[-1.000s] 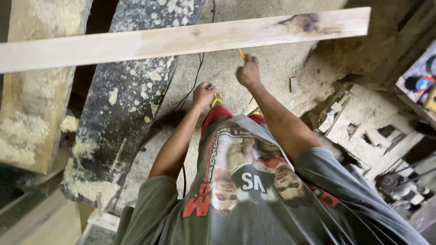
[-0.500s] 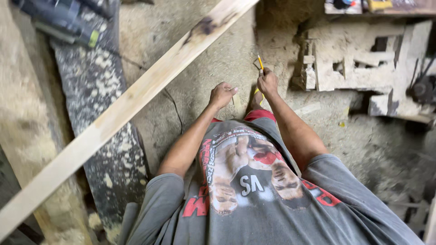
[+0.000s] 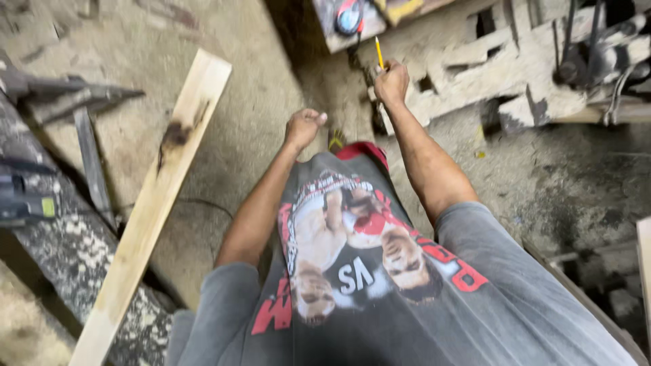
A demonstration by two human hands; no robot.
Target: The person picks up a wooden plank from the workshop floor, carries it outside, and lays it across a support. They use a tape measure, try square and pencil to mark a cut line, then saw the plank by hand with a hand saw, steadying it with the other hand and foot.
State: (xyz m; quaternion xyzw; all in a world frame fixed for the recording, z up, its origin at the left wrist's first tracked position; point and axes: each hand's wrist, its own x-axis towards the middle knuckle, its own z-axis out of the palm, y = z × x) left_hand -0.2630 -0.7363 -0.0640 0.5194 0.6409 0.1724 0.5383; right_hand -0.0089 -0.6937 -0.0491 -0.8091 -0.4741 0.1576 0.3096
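My right hand (image 3: 392,83) is stretched out ahead and grips a yellow pencil (image 3: 379,53) that points up and away. My left hand (image 3: 304,127) is curled into a fist just in front of my waist, and nothing shows inside it. A small yellow thing (image 3: 336,139) sits at my waistband just right of that fist, apart from it. A long pale wooden plank (image 3: 163,196) with a dark knot lies slanted to my left, and neither hand touches it. My grey printed T-shirt (image 3: 352,271) fills the lower middle of the view.
The plank's lower end rests over a dusty dark bench (image 3: 81,271) that carries a power tool (image 3: 27,200). Broken wooden blocks and pallet pieces (image 3: 475,61) lie ahead on the dusty floor. A machine (image 3: 603,41) stands at top right, and a shelf holds a round red and blue object (image 3: 349,15).
The view has swung, so the plank now lies steeply at my left instead of across the top. Both hands stay out in front, and the right hand still holds the pencil.
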